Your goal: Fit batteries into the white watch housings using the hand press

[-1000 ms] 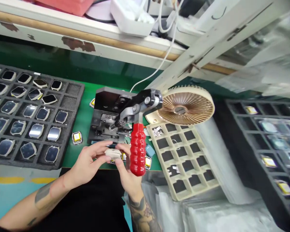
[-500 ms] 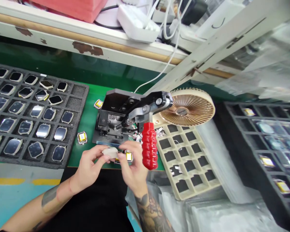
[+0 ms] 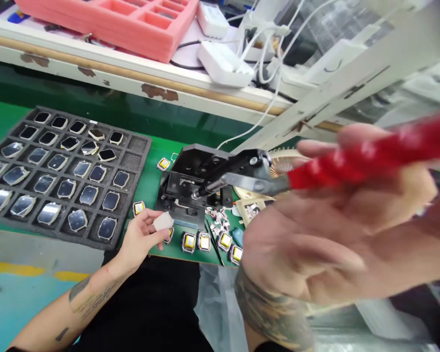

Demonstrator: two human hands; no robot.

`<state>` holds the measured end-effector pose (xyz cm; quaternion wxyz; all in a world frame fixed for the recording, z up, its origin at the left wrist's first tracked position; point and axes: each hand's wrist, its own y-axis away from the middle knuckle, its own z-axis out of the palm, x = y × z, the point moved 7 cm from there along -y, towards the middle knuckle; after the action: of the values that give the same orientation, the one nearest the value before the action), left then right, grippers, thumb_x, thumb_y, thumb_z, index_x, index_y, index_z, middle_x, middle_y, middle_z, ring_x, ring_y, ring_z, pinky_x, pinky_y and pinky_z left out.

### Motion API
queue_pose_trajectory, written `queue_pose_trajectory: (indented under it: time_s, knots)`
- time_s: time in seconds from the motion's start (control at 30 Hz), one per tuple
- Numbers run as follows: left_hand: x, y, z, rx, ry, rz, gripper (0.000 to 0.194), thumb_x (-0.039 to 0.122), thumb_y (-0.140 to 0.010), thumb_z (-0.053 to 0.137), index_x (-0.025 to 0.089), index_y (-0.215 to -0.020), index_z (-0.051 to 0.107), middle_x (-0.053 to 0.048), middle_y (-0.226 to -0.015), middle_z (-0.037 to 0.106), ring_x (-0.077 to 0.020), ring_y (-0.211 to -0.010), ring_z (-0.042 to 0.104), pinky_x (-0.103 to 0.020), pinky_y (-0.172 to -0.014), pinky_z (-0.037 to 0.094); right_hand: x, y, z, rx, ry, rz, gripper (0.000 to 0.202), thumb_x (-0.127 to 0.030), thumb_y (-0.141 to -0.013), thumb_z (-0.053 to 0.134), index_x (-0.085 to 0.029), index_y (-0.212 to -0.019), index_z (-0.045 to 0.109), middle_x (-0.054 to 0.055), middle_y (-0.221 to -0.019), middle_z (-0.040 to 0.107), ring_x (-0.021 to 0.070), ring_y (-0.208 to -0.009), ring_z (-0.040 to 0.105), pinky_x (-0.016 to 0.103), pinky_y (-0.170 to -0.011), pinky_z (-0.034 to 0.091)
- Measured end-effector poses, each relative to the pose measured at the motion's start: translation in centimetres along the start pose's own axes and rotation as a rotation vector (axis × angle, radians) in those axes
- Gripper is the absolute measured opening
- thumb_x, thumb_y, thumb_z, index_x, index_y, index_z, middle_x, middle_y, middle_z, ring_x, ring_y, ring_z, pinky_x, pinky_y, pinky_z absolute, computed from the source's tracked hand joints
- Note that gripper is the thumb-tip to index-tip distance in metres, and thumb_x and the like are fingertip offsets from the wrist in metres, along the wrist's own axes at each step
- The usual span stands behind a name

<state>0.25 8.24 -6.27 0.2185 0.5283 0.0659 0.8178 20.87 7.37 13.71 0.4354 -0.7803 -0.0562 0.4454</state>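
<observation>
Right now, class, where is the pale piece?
In the head view, the pale piece is left of centre, held in the left hand near the black press.

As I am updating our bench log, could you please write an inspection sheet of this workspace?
Surface: green bench, with several yellow-centred modules on it.
Work things: pale piece; black press with its red handle extending toward the picture's right.
Clutter: pale scraps and a thin dark stick beside the press.
Hands: left hand holds the pale piece; right hand, blurred, is at the red handle, grip unclear.
Cables: white cable hangs from the shelf.
Surroundings: grey tray of square-screened units at left; fan partly hidden.
</observation>
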Motion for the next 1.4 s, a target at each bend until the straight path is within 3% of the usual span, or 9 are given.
queue_pose_trajectory:
  time_s: [0.07,0.13,0.2,0.33,0.53,0.73,0.97,1.23,1.4]
  knots:
    - [0.2,0.2,-0.6,-0.002,-0.111,0.04,0.043,0.032,-0.083,0.096,0.014,-0.119,0.078,-0.011,-0.105,0.083,-0.0209,-0.081,0.076,-0.025,-0.054,0.06,-1.2,1.5,-0.8,0.3,0.011,-0.163,0.044,-0.045,-0.113,0.049,-0.02,-0.147,0.064,0.015,-0.133,0.067,0.0399,-0.127,0.072,0.051,-0.089,0.06]
    - [0.9,0.7,-1.3,0.02,-0.295,0.142,0.041,0.034,-0.092,0.089,0.017,-0.128,0.08,-0.013,-0.118,0.083,-0.0241,-0.094,0.078,-0.029,-0.068,0.066,-0.7,4.5,-0.6,0.365,0.08,-0.245,0.027,-0.031,-0.109,0.059,-0.023,-0.13,0.074,0.008,-0.103,0.072,0.0276,-0.094,0.076,0.045,-0.079,0.062]
    - [2.0,1.1,-1.6,0.052,-0.485,0.277,0.039,0.033,-0.098,0.083,0.02,-0.134,0.08,-0.012,-0.128,0.082,-0.0266,-0.105,0.079,-0.034,-0.084,0.068,2.0,7.8,1.3,0.06,0.149,-0.1,0.027,-0.015,-0.106,0.056,-0.024,-0.122,0.075,0.004,-0.087,0.071,0.0227,-0.08,0.072,0.043,-0.075,0.063]
    - [3.3,1.0,-0.6,0.08,-0.687,0.442,0.038,0.029,-0.097,0.081,0.022,-0.135,0.079,-0.011,-0.123,0.084,-0.0231,-0.087,0.079,-0.036,-0.084,0.067,6.8,14.4,5.0,-0.495,0.399,0.001,0.052,-0.005,-0.102,0.051,-0.023,-0.148,0.065,0.015,-0.136,0.073,0.0326,-0.129,0.069,0.058,-0.108,0.061]
    - [4.1,0.8,2.2,0.023,-0.834,0.594,0.032,0.024,-0.099,0.076,0.023,-0.131,0.078,-0.012,-0.123,0.079,-0.0222,-0.084,0.073,-0.036,-0.081,0.063,10.6,14.8,7.8,-0.65,0.475,0.133,0.06,-0.005,-0.098,0.05,-0.02,-0.155,0.061,0.02,-0.145,0.067,0.0372,-0.14,0.06,0.066,-0.118,0.054]
    - [3.0,0.5,2.8,0.037,-1.133,0.666,0.04,0.026,-0.111,0.06,0.025,-0.151,0.067,-0.015,-0.139,0.071,-0.0282,-0.114,0.076,-0.039,-0.096,0.061,9.1,15.3,3.8,-0.473,0.337,0.245,0.05,-0.01,-0.109,0.045,-0.024,-0.155,0.059,0.016,-0.145,0.066,0.0293,-0.139,0.063,0.054,-0.116,0.059]
    - [1.1,-3.7,6.6,-0.111,-1.647,0.516,0.034,0.009,-0.106,0.052,0.02,-0.124,0.079,-0.017,-0.122,0.077,-0.0249,-0.079,0.077,-0.035,-0.069,0.058,8.0,16.7,-1.2,-0.348,0.321,0.212,0.054,-0.012,-0.11,0.051,-0.027,-0.162,0.056,0.014,-0.152,0.068,0.0293,-0.143,0.065,0.052,-0.115,0.061]
    - [2.3,-2.7,7.2,-0.256,-1.524,0.503,0.044,0.004,-0.1,0.054,0.021,-0.135,0.075,-0.016,-0.133,0.076,-0.0279,-0.099,0.081,-0.037,-0.082,0.064,7.0,16.0,-1.3,-0.316,0.309,0.106,0.059,-0.007,-0.106,0.056,-0.027,-0.162,0.057,0.015,-0.147,0.071,0.0307,-0.139,0.068,0.056,-0.11,0.065]
    - [3.5,0.6,7.3,-0.333,-0.634,0.355,0.034,0.015,-0.097,0.07,0.022,-0.129,0.078,-0.011,-0.129,0.076,-0.0267,-0.115,0.073,-0.031,-0.085,0.062,4.5,14.9,1.2,-0.344,0.242,-0.113,0.073,0.0,-0.099,0.059,-0.026,-0.167,0.051,0.017,-0.144,0.071,0.0329,-0.133,0.07,0.057,-0.104,0.066]
